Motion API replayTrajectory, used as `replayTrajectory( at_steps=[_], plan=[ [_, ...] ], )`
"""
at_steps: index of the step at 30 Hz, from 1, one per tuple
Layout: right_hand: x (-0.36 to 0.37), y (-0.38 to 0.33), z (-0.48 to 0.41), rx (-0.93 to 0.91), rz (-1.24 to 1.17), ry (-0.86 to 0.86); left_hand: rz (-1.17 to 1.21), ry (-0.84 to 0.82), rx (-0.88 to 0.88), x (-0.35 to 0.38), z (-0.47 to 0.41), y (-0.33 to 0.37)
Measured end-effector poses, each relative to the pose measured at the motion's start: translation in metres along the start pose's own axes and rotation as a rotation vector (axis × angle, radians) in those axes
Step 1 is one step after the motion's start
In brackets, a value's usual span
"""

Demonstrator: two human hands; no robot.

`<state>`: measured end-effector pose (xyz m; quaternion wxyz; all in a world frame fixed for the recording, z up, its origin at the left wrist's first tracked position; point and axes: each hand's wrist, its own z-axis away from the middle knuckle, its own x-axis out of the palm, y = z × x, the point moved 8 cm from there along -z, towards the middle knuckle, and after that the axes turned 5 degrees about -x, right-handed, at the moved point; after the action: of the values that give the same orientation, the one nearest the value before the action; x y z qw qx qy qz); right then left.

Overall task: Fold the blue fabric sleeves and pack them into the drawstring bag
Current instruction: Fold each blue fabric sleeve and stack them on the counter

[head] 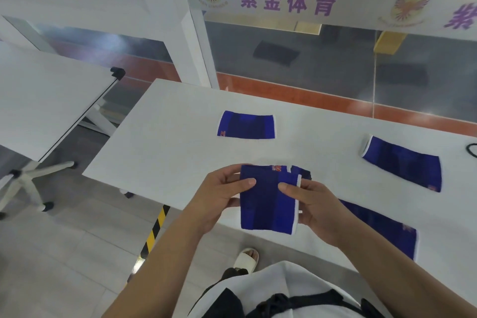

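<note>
Both hands hold one blue fabric sleeve point(268, 204) with white edge trim above the near edge of the white table point(167, 142). My left hand point(219, 196) pinches its left side and my right hand point(315, 204) pinches its right side by the white trim. The sleeve looks folded over on itself. A second blue sleeve point(246, 125) lies flat at the table's far middle. A third one point(405, 162) lies at the right. A fourth sleeve point(384, 230) lies near the front right, partly hidden by my right forearm. No drawstring bag shows.
Another white table point(44, 100) on a wheeled base stands at the left. A glass wall with a printed banner point(296, 2) runs behind the table. A black cord point(472, 150) sits at the right edge. Yellow-black floor tape point(154, 230) runs under the table's front.
</note>
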<state>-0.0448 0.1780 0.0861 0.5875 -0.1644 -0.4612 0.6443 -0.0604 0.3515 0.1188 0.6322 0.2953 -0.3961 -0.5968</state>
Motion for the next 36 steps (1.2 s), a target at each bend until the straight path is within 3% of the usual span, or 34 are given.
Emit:
replayTrajectory(
  at_steps=[6,13,20,24,28,33,36],
  plan=[
    [0.006,0.006,0.002,0.03,0.019,-0.061,0.088,-0.028,-0.074,-0.024,-0.007,-0.021],
    [-0.001,0.033,-0.012,0.057,0.086,0.185,0.033,-0.211,-0.196,-0.03,-0.013,-0.052],
    [0.015,0.073,-0.028,0.155,0.035,0.208,-0.006,-0.112,-0.23,-0.065,-0.033,-0.089],
    [0.015,0.1,-0.043,0.199,0.093,0.339,-0.184,-0.023,-0.161,-0.087,-0.054,-0.102],
    [0.006,0.124,-0.07,0.17,0.218,0.52,-0.347,-0.095,-0.152,-0.097,-0.078,-0.115],
    [0.006,0.132,-0.084,0.09,0.44,0.603,-0.851,-0.136,-0.023,-0.1,-0.108,-0.124],
    [0.01,0.129,-0.081,0.011,0.66,0.599,-1.195,-0.059,0.085,-0.1,-0.109,-0.128]
  ],
)
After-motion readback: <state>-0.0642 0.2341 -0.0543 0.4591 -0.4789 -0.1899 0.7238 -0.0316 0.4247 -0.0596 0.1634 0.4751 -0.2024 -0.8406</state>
